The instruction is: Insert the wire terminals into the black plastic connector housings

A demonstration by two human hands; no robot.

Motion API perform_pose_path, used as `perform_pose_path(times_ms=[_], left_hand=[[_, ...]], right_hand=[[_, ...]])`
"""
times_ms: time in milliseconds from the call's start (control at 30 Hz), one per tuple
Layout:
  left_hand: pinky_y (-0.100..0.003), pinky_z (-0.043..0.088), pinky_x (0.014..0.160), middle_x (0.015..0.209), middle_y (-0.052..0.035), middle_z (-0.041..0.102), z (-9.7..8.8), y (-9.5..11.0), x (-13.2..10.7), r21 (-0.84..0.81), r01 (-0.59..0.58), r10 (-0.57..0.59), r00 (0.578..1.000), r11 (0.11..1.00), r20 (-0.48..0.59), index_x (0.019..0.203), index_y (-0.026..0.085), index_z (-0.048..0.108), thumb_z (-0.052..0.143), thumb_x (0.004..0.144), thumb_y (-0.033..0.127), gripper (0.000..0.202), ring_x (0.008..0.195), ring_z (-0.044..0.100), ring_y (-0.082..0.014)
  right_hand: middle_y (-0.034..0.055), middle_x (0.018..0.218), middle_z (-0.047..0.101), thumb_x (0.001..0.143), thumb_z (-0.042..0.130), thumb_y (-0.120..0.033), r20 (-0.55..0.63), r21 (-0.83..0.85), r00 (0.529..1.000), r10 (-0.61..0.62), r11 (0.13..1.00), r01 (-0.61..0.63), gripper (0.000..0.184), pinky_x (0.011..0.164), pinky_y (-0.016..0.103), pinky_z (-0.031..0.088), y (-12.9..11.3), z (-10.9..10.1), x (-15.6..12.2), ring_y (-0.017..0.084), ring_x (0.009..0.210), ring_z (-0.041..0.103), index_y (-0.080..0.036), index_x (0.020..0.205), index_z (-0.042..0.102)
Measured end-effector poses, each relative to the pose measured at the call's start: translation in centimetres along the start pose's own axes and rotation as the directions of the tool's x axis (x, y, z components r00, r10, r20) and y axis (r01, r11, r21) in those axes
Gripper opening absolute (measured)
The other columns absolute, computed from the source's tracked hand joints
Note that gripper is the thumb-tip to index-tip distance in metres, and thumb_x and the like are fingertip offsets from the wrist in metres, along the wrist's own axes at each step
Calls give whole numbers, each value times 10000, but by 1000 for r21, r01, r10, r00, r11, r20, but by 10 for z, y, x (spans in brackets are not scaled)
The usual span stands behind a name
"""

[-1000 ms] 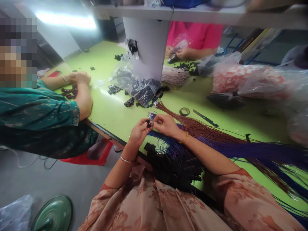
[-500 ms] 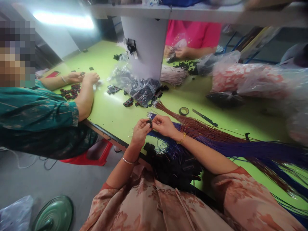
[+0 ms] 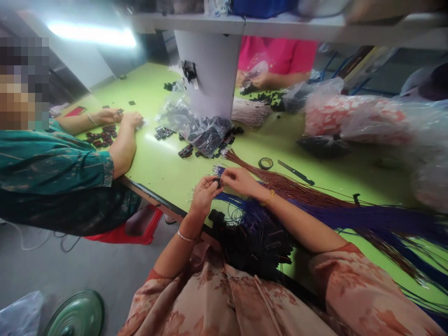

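Observation:
Between thumb and fingers of my left hand (image 3: 202,195) is a small black plastic connector (image 3: 218,182). My right hand (image 3: 238,180) is closed in a pinch right against that connector; whatever its fingertips hold is too small to make out. Under and beyond my right forearm run a bundle of blue wires (image 3: 353,217) and a bundle of brown wires (image 3: 259,173), their metal-tipped ends lying near my hands. A heap of black connectors with wires (image 3: 259,245) lies at the table edge, close to my body.
On the green table (image 3: 168,172) are a roll of black tape (image 3: 266,163), a flat blade (image 3: 296,172) and plastic bags of black parts (image 3: 208,135). A white post (image 3: 210,74) rises behind them. Co-workers sit left and opposite. Bags of orange-white parts (image 3: 360,116) stand right.
Both hands stay together at the black connector, with my right fingers shifting slightly. The whole view has moved a little downward in the frame.

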State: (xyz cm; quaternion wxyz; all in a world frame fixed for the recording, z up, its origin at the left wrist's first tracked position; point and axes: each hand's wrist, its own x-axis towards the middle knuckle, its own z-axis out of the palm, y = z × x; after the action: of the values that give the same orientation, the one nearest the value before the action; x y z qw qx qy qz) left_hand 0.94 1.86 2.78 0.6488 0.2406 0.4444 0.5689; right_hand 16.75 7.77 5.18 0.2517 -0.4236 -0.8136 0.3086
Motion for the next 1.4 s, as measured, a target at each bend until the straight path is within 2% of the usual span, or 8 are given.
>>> perform_pose_path(times_ms=[133, 200, 567, 700, 867, 1100, 1200, 1400], left_hand=[[-346, 541, 850, 823, -32, 680, -4, 1, 4, 3, 26, -26, 1000, 1000, 7, 914, 142, 608, 773, 680, 194, 291, 759, 666, -134], [-342, 545, 842, 814, -35, 681, -6, 1, 5, 0, 47, -47, 999, 999, -5, 908, 139, 610, 762, 689, 177, 269, 752, 668, -134], [-361, 544, 844, 797, -44, 680, -9, 5, 6, -25, 71, -72, 997, 997, -20, 885, 122, 619, 732, 700, 138, 218, 738, 676, -147], [-349, 547, 838, 791, -39, 684, -9, 5, 7, -32, 66, -66, 998, 997, -5, 879, 128, 621, 742, 690, 142, 225, 740, 674, -142], [-326, 550, 821, 788, -36, 692, -6, 6, 6, -46, 70, -70, 998, 997, 3, 886, 129, 622, 759, 669, 150, 257, 744, 676, -138], [-334, 549, 829, 797, -34, 691, -6, 8, 4, -51, 68, -68, 998, 996, 3, 885, 128, 628, 771, 658, 164, 271, 745, 677, -142], [-352, 541, 857, 810, -36, 687, -6, 8, 5, -53, 64, -63, 998, 997, 13, 891, 131, 625, 768, 668, 169, 268, 758, 675, -143], [-372, 524, 894, 845, -35, 673, -2, 8, 5, -57, 57, -55, 998, 997, 36, 904, 138, 615, 757, 688, 172, 261, 769, 660, -134]], right_hand=[[91, 896, 687, 826, 532, -280, -202, -351, 944, 260, 881, -317, 208, 655, 268, 354, 34, -26, 22, 182, 754, 560, -156, 917, 671], [115, 948, 691, 819, 547, -287, -184, -467, 922, 340, 795, -387, 226, 652, 279, 352, 48, -32, 29, 208, 790, 577, -163, 952, 681], [166, 976, 676, 899, 415, -242, -138, -671, 939, 316, 667, -323, 287, 654, 296, 337, 47, -47, 25, 247, 838, 595, -140, 974, 673], [138, 931, 693, 905, 430, -285, -107, -606, 936, 336, 724, -329, 284, 655, 289, 333, 38, -49, 32, 225, 785, 593, -144, 987, 663], [98, 946, 699, 915, 418, -283, -53, -532, 973, 224, 819, -217, 264, 677, 283, 344, 24, -40, 46, 207, 810, 582, -166, 964, 650], [188, 1013, 658, 905, 413, -218, -134, -642, 961, 241, 718, -270, 247, 701, 311, 357, 25, -43, 51, 264, 896, 579, -126, 984, 629], [149, 919, 674, 912, 402, -231, -157, -512, 959, 237, 811, -284, 241, 673, 301, 353, 25, -44, 52, 226, 778, 571, -133, 976, 612], [23, 750, 631, 805, 486, -244, -127, -77, 992, 20, 997, -30, 141, 625, 239, 357, 2, -32, 57, 128, 658, 490, -153, 802, 594]])
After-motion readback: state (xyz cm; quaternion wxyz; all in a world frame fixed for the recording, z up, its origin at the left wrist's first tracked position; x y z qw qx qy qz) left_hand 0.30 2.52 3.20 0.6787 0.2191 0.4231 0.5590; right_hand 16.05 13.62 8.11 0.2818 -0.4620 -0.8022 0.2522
